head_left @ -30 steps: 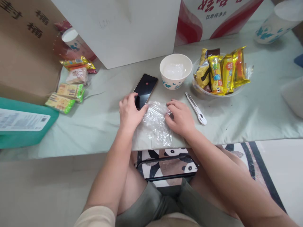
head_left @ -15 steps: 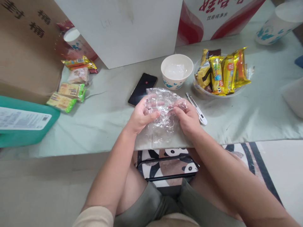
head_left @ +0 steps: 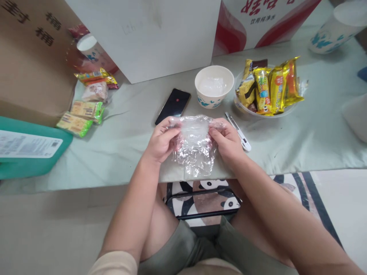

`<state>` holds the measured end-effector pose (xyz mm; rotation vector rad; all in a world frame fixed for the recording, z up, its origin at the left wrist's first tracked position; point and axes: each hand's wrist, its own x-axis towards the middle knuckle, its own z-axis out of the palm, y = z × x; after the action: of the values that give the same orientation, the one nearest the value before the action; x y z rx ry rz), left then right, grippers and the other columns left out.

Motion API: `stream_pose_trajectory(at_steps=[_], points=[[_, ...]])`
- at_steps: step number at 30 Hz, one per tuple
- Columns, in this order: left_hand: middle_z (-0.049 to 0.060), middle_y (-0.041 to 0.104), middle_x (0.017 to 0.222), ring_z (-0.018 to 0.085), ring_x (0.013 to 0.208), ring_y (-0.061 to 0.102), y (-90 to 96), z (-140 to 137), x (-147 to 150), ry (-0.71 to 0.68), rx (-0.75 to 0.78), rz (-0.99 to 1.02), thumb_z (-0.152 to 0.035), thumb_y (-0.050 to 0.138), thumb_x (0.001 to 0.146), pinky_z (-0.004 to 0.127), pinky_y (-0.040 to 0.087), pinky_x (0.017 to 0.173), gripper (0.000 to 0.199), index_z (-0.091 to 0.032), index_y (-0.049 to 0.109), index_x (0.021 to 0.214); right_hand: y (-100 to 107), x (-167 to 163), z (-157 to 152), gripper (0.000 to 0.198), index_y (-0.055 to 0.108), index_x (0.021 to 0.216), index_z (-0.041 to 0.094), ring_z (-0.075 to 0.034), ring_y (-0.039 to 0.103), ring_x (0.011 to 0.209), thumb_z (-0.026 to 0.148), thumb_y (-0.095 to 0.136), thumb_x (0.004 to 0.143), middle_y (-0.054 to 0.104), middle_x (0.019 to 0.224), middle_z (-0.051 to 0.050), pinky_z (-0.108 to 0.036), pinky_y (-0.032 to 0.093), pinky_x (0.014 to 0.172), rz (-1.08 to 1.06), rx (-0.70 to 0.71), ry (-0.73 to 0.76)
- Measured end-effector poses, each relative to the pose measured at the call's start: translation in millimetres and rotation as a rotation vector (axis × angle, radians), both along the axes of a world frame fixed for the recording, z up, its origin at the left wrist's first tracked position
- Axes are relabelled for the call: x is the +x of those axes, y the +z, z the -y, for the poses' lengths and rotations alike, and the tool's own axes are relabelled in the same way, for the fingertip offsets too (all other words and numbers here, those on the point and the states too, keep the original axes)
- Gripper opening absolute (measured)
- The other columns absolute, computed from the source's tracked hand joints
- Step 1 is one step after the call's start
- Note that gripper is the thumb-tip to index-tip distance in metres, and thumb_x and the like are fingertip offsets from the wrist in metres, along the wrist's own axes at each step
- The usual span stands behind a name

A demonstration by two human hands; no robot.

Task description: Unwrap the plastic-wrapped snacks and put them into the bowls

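Note:
A crinkled clear plastic bag (head_left: pixel 196 147) is stretched between my two hands above the front of the table. My left hand (head_left: pixel 164 140) pinches its upper left edge, and my right hand (head_left: pixel 226 139) pinches the upper right. The lower part of the bag hangs loose toward the table edge. Just behind it stands a paper bowl (head_left: pixel 214 86) with clear crumpled plastic inside. A phone (head_left: pixel 173 105) lies beyond my left hand. Close to my right hand rests a white utility knife (head_left: pixel 238 133).
Yellow snack packets (head_left: pixel 271 89) fill a clear round tub (head_left: pixel 282 114) at the right. More wrapped snacks (head_left: pixel 86 107) lie at the left, near a green container (head_left: pixel 31 149). A white box (head_left: pixel 155 34) and paper cup (head_left: pixel 334 30) stand at the back.
My left hand has moved slightly left and down and now grips the bag's edge. The bag, bunched up before, is pulled wider and flatter between both hands.

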<state>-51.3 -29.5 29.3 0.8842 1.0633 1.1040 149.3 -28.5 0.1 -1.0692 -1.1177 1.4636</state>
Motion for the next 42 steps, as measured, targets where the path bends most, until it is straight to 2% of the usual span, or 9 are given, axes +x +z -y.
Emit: stream_pose_trajectory(at_steps=[3, 7, 12, 14, 18, 21, 26, 35, 42], points=[[-0.003, 0.065, 0.054, 0.01, 0.039, 0.055, 0.8, -3, 0, 0.006, -0.014, 0.04, -0.028, 0.075, 0.069, 0.018, 0.04, 0.035, 0.016, -0.021, 0.061, 0.074, -3, 0, -2, 0.018, 0.057, 0.088, 0.026, -0.009, 0.047, 0.051, 0.039, 0.07, 0.084, 0.053, 0.064, 0.007, -0.024, 0.039, 0.05, -0.076, -0.001, -0.065], [-0.001, 0.063, 0.058, 0.011, 0.045, 0.058, 1.2, -5, -3, -0.055, -0.041, 0.041, -0.032, 0.067, 0.07, 0.023, 0.05, 0.044, 0.013, -0.02, 0.064, 0.072, -2, 2, -5, 0.015, 0.056, 0.08, 0.025, -0.011, 0.049, 0.056, 0.035, 0.066, 0.077, 0.052, 0.065, 0.004, -0.026, 0.041, 0.053, -0.132, 0.008, -0.109], [0.002, 0.06, 0.066, 0.013, 0.054, 0.057, -4.9, -5, -6, -0.071, -0.024, -0.008, -0.059, 0.058, 0.084, 0.03, 0.051, 0.052, 0.041, -0.021, 0.059, 0.069, 1, 4, -4, 0.038, 0.054, 0.07, 0.024, -0.017, 0.052, 0.063, 0.059, 0.049, 0.083, 0.052, 0.069, -0.003, -0.033, 0.048, 0.061, -0.107, 0.006, -0.032], [0.0, 0.057, 0.066, 0.012, 0.053, 0.053, -7.4, -5, -5, -0.063, -0.007, -0.053, -0.053, 0.066, 0.081, 0.028, 0.047, 0.051, 0.036, -0.021, 0.055, 0.069, 1, 4, -4, 0.041, 0.05, 0.068, 0.024, -0.017, 0.051, 0.066, 0.061, 0.047, 0.085, 0.05, 0.071, -0.004, -0.034, 0.047, 0.063, -0.035, -0.005, -0.015], [-0.004, 0.052, 0.069, 0.009, 0.054, 0.049, -6.6, -3, -2, -0.086, 0.007, -0.08, -0.025, 0.074, 0.069, 0.026, 0.044, 0.053, 0.024, -0.022, 0.051, 0.078, 1, 3, -4, 0.023, 0.05, 0.086, 0.026, -0.014, 0.047, 0.066, 0.041, 0.065, 0.076, 0.049, 0.078, 0.001, -0.029, 0.043, 0.062, 0.036, -0.016, -0.007], [-0.004, 0.055, 0.075, 0.008, 0.056, 0.051, -3.3, -1, 1, -0.1, 0.012, -0.071, -0.019, 0.07, 0.067, 0.025, 0.043, 0.054, 0.026, -0.022, 0.048, 0.08, 4, 4, -2, 0.033, 0.054, 0.1, 0.025, -0.014, 0.051, 0.072, 0.032, 0.068, 0.072, 0.055, 0.085, 0.002, -0.029, 0.042, 0.066, 0.057, -0.033, 0.078], [-0.003, 0.058, 0.085, 0.007, 0.06, 0.052, -7.7, -1, 6, -0.095, 0.047, -0.158, -0.018, 0.07, 0.066, 0.023, 0.043, 0.056, 0.027, -0.022, 0.051, 0.084, 7, 6, -1, 0.02, 0.057, 0.086, 0.021, -0.014, 0.052, 0.074, 0.031, 0.068, 0.072, 0.058, 0.082, 0.001, -0.029, 0.04, 0.07, 0.123, -0.017, 0.237], [0.009, 0.06, 0.118, 0.02, 0.1, 0.06, -20.5, -4, 2, -0.058, 0.226, -0.473, -0.026, 0.069, 0.072, 0.031, 0.053, 0.078, 0.017, -0.02, 0.067, 0.088, 7, 7, 0, 0.016, 0.053, 0.08, 0.022, -0.013, 0.049, 0.068, 0.032, 0.065, 0.076, 0.055, 0.074, 0.003, -0.028, 0.037, 0.067, 0.082, -0.022, 0.244], [0.014, 0.059, 0.133, 0.03, 0.123, 0.06, -14.9, -1, 0, -0.243, 0.236, -0.484, -0.046, 0.071, 0.081, 0.039, 0.056, 0.09, 0.032, -0.02, 0.073, 0.099, 6, 7, 0, 0.018, 0.053, 0.08, 0.022, -0.013, 0.047, 0.068, 0.035, 0.065, 0.078, 0.054, 0.074, 0.003, -0.028, 0.036, 0.065, 0.113, 0.003, 0.245]])
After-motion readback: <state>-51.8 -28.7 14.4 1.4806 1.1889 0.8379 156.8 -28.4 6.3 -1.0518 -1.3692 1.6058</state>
